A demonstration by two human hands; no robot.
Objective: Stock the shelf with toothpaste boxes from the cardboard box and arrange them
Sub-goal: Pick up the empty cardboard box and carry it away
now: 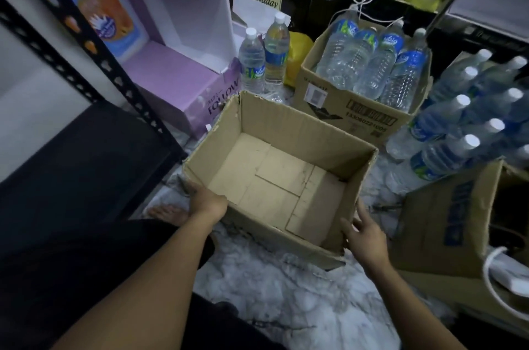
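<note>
left grip (207, 202) clamps the cardboard box (286, 132) rim; right grip (365, 232), spread apart, touches its corner; clamp both before lifting.

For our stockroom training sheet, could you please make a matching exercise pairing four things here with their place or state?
1. nearest cardboard box
2. farther cardboard box
3. purple carton
4. yellow bag

A. full of water bottles
B. beside the black rack
C. empty, between left hand and right hand
D. right of two standing bottles

Pairs: 1-C, 2-A, 3-B, 4-D.
</note>
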